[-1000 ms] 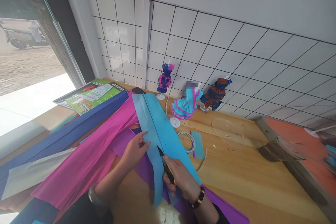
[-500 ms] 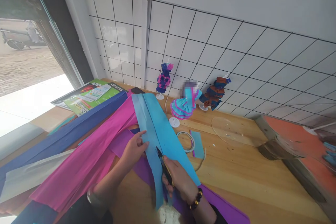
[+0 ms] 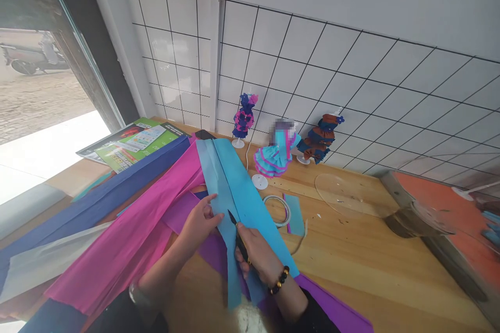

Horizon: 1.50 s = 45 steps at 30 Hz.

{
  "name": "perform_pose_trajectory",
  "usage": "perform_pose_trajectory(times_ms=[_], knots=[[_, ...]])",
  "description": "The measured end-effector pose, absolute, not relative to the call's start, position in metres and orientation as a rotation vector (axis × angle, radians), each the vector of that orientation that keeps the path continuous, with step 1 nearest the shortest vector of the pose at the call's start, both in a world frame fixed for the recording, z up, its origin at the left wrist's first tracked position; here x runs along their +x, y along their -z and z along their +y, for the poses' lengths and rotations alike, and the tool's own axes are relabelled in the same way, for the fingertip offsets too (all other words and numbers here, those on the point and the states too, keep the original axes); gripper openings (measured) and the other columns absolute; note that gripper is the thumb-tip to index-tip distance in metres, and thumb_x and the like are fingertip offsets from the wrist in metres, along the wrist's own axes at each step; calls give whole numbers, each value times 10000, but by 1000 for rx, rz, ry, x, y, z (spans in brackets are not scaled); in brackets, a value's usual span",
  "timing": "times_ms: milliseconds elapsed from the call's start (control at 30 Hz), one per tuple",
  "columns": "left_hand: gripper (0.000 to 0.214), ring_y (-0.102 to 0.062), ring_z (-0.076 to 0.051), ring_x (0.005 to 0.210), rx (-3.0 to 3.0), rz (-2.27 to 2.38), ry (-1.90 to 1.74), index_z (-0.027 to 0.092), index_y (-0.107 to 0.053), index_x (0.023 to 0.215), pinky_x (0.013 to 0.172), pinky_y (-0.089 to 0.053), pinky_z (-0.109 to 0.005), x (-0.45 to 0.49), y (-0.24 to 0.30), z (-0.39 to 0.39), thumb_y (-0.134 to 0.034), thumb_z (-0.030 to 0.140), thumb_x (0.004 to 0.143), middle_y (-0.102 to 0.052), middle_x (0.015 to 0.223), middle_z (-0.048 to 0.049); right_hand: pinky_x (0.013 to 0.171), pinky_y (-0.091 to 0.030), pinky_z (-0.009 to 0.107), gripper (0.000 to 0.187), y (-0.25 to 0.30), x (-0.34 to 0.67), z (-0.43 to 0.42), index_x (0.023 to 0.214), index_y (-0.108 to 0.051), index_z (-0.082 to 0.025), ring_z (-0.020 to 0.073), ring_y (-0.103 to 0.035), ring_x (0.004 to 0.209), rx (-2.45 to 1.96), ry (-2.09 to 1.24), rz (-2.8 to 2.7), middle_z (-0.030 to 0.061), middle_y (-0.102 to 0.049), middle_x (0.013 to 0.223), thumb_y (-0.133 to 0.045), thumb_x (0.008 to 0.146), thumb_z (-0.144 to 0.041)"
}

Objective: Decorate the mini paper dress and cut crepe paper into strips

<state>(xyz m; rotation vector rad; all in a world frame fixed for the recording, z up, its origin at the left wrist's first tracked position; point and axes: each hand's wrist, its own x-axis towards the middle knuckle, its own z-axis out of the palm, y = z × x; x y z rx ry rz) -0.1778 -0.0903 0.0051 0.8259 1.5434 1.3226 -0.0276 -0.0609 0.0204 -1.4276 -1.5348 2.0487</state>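
A long light-blue crepe paper strip (image 3: 230, 177) runs from the near edge towards the wall. My right hand (image 3: 255, 255) is closed on dark scissors (image 3: 234, 231), whose tip lies in the strip's middle along a slit. My left hand (image 3: 199, 223) presses the strip's left edge with its fingers pinched beside the blades. Purple paper (image 3: 332, 312) lies under the strip. Pink paper (image 3: 136, 234) and dark blue paper (image 3: 105, 192) fan out to the left.
Three small paper-dressed dolls (image 3: 278, 153) stand by the tiled wall. A tape ring (image 3: 278, 208), a white disc (image 3: 259, 181) and a clear plastic disc (image 3: 344, 195) lie on the wooden table (image 3: 371, 270). Green booklets (image 3: 133, 143) sit far left; an orange box (image 3: 449, 218) at right.
My right hand and the scissors have moved forward along the light-blue strip, lengthening the cut. The left hand has stayed on the strip's left edge.
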Motion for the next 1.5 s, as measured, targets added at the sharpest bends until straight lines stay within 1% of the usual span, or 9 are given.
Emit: perform_pose_trajectory(times_ms=[133, 233, 333, 433, 567, 633, 867, 1267, 1500], knots=[[747, -586, -163, 595, 823, 1545, -1325, 115, -397, 1283, 560, -463, -280, -178, -3, -90, -675, 362, 636, -587, 619, 20, 268, -356, 183, 504, -21, -29, -61, 504, -415, -187, 57, -336, 246, -1453, -2043, -1543, -63, -397, 359, -288, 881, -496], [724, -554, -142, 562, 847, 1557, -1324, 117, -402, 1274, 538, -441, -258, -179, 1, -89, -669, 353, 643, -538, 581, 46, 265, -350, 171, 520, -23, -29, -61, 475, -393, -187, 51, -328, 241, -1451, -2032, -1571, -61, -372, 348, -262, 896, -463], [695, -503, -117, 532, 885, 1582, -1302, 125, -391, 1274, 523, -410, -236, -181, 5, -89, -651, 341, 666, -475, 557, 72, 260, -351, 173, 527, -22, -29, -61, 463, -387, -188, 49, -323, 238, -1439, -2014, -1583, -64, -369, 349, -275, 887, -480], [685, -490, -113, 544, 895, 1586, -1285, 136, -383, 1280, 531, -404, -234, -181, 6, -89, -640, 338, 678, -456, 571, 72, 254, -357, 189, 540, -18, -29, -61, 446, -384, -189, 54, -317, 234, -1428, -2004, -1583, -65, -363, 342, -286, 881, -494], [672, -411, -91, 511, 898, 1610, -1278, 126, -393, 1272, 502, -370, -215, -180, 3, -89, -638, 325, 678, -326, 549, 95, 257, -361, 193, 548, -14, -28, -60, 447, -386, -186, 53, -315, 231, -1418, -2017, -1579, -62, -367, 342, -282, 883, -503], [671, -388, -89, 515, 901, 1627, -1263, 124, -388, 1275, 502, -362, -215, -180, 1, -89, -631, 323, 683, -296, 560, 95, 255, -359, 193, 539, -13, -28, -60, 460, -383, -190, 53, -317, 231, -1414, -2019, -1581, -64, -370, 346, -287, 878, -516], [674, -398, -101, 546, 893, 1644, -1237, 135, -377, 1282, 533, -367, -230, -179, -3, -90, -623, 330, 687, -302, 577, 89, 249, -352, 183, 508, -12, -28, -60, 501, -375, -199, 51, -316, 237, -1412, -2012, -1582, -77, -369, 348, -307, 853, -558], [711, -420, -107, 542, 874, 1631, -1226, 127, -360, 1292, 539, -364, -234, -179, -4, -91, -629, 347, 671, -359, 573, 88, 247, -352, 177, 487, -11, -29, -60, 493, -376, -192, 51, -318, 232, -1452, -1980, -1620, -76, -352, 348, -262, 904, -426], [699, -378, -93, 503, 883, 1649, -1233, 126, -386, 1280, 501, -344, -220, -180, -4, -90, -630, 339, 661, -319, 551, 97, 252, -358, 181, 420, -14, -29, -60, 556, -379, -198, 51, -318, 238, -1474, -1971, -1625, -85, -368, 375, -272, 907, -404]])
